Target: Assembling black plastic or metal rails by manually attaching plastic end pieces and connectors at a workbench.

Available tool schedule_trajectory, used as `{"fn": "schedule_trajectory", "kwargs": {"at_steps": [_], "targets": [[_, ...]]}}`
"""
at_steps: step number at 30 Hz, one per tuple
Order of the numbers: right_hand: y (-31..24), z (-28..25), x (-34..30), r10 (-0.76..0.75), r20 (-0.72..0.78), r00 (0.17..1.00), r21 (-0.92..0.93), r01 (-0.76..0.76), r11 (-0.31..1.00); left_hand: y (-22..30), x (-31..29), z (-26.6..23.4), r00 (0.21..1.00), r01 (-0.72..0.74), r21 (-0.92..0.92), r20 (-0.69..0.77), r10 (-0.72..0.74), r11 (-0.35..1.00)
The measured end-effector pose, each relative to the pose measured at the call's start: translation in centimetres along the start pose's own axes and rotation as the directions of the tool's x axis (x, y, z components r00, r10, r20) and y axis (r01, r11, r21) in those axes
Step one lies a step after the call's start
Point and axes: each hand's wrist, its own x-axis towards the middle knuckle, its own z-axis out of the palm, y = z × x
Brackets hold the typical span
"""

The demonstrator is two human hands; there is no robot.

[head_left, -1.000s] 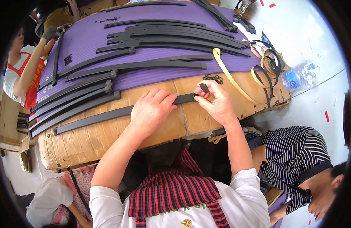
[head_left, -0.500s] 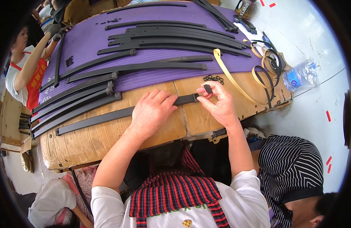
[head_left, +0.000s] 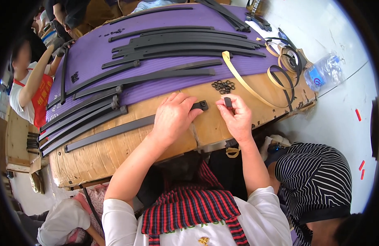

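Filling most of the view, a table topped with worn brown cardboard point(head_left: 99, 166) bears a ribbed purple mat point(head_left: 91, 49) over its far part. To the lower right, a person in a black-and-white striped shirt point(head_left: 312, 176) bends low; at the far left, a person in a red apron point(head_left: 44, 92) and dark gloves holds an upright black bar point(head_left: 64, 78). Many dark, flat bars point(head_left: 177, 43) lie across the mat, roughly side by side, some with capped ends. Nearest the wearer, one long black bar point(head_left: 111, 133) lies on the cardboard, slanting up to the right. A clear plastic bottle point(head_left: 325, 76) is by the table's right corner, beside loose loops of tan and black strapping point(head_left: 290, 67). The left hand point(head_left: 174, 117) lies over the long black bar near its right end, which emerges between thumb and fingers; how firmly they close is hidden. The right hand point(head_left: 237, 117), just beyond that end and apart from it, pinches a small black piece point(head_left: 228, 102) between thumb and fingers. Just above it sits a cluster of small black rings point(head_left: 223, 86). A dark square fitting point(head_left: 203, 105) marks the bar's right end.
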Motion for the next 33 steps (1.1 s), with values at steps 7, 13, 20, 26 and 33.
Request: {"fn": "schedule_trajectory", "kwargs": {"at_steps": [7, 13, 20, 26, 33], "targets": [[0.1, 0.2, -0.1, -0.099, -0.059, 0.993, -0.015, 0.098, 0.995, 0.4, 0.8, 1.1, 0.992, 0.123, -0.097, 0.052, -0.119, 0.988], [0.3, 1.3, 0.0, -0.119, -0.029, 0.992, -0.026, 0.118, 0.993, -0.7, 0.3, 1.0, 0.995, 0.099, -0.047, 0.008, -0.098, 0.994], [0.6, 0.2, -0.5, -0.080, -0.011, 0.997, -0.039, 0.079, 0.996, -0.2, 0.1, 2.1, 0.994, 0.110, -0.009, -0.020, -0.111, 0.994], [0.5, -0.2, -0.6, -0.083, -0.044, 0.996, -0.075, 0.079, 0.994, 0.4, 0.4, 2.1, 0.992, 0.125, -0.039, 0.007, -0.125, 0.991], [0.9, 0.8, -0.2, -0.108, -0.061, 0.992, -0.045, 0.105, 0.993, -0.5, 0.0, 1.1, 0.997, 0.081, -0.087, 0.019, -0.080, 0.993]]}}
